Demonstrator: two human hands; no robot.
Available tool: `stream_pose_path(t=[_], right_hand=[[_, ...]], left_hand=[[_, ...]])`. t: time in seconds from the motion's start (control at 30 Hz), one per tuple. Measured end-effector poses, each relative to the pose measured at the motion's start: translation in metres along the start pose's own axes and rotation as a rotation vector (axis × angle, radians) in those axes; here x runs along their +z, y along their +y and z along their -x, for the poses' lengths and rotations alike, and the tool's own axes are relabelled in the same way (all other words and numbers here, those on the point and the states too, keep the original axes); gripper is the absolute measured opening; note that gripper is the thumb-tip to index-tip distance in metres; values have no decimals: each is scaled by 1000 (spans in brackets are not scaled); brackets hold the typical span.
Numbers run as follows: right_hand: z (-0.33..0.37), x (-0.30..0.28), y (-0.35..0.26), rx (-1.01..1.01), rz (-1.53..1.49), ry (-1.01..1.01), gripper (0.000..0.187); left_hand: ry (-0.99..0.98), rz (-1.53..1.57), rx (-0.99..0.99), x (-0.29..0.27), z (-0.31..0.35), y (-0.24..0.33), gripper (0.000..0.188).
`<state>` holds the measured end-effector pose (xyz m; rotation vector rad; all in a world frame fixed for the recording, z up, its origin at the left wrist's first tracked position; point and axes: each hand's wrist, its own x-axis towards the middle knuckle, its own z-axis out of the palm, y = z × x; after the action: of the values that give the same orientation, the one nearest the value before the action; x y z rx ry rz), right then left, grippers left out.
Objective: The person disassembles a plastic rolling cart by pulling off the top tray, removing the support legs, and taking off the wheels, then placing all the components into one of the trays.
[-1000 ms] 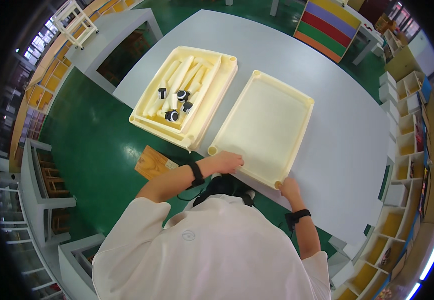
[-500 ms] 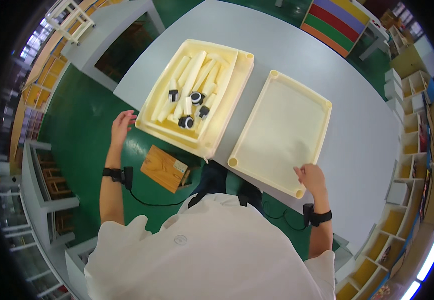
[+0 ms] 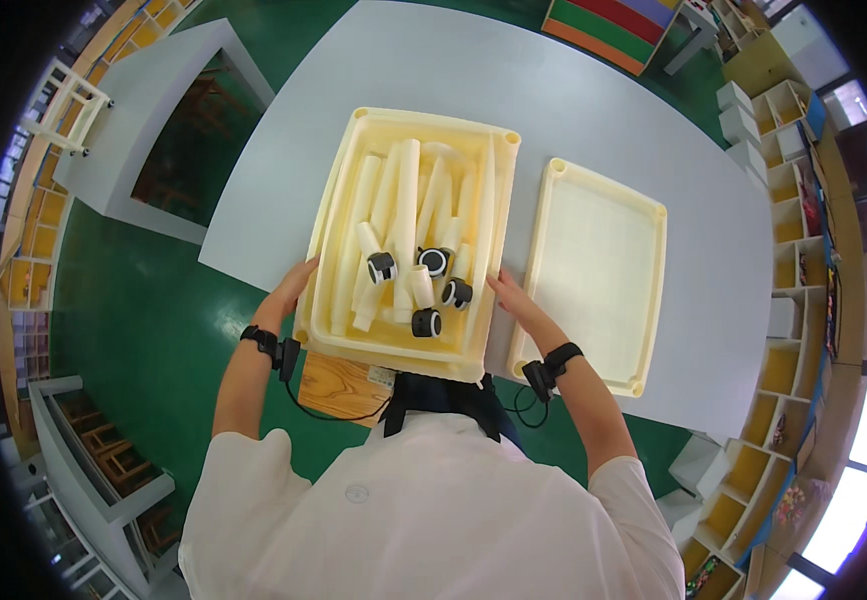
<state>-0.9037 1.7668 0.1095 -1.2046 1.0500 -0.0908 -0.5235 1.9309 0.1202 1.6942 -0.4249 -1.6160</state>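
Observation:
A cream plastic tray [image 3: 434, 121] with raised walls lies in front of me on the table, its near edge by my body. Long cream tubes [image 3: 408, 200] and several black-and-white caster wheels [image 3: 383, 267] fill it. My left hand [image 3: 297, 282] holds the tray's left side, fingertips partly hidden at the rim. Against the opposite side, my right hand [image 3: 514, 297] grips the wall. A second cream tray [image 3: 599, 270], shallow with round corner sockets, lies apart to the right and has nothing in it.
The grey table [image 3: 304, 130] has a curved far edge. Below its near edge stands a wooden stool [image 3: 339, 388], close to my legs. Shelving [image 3: 789, 240] lines the right side. At the far left are a grey desk [image 3: 114, 165] and a small white wheeled rack [image 3: 72, 110].
Both hands have moved onto the tray's sides; the right one left the empty tray. The loaded tray now sits straighter in front of me, and its tubes and casters have shifted.

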Motion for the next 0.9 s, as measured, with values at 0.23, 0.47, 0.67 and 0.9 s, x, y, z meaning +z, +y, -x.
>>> stream_pose_path(t=[0.23, 0.47, 0.67, 0.9], right_hand=[[-27, 22, 45, -118, -286, 216, 70], [-18, 31, 30, -113, -342, 318, 70], [-15, 26, 25, -123, -442, 293, 66], [-12, 33, 30, -61, -724, 200, 60]], left_hand=[[-80, 64, -18, 2, -5, 4, 57], [-49, 49, 26, 3, -13, 5, 57], [-209, 152, 92, -8, -30, 4, 63], [-202, 279, 62, 4, -18, 7, 57]])
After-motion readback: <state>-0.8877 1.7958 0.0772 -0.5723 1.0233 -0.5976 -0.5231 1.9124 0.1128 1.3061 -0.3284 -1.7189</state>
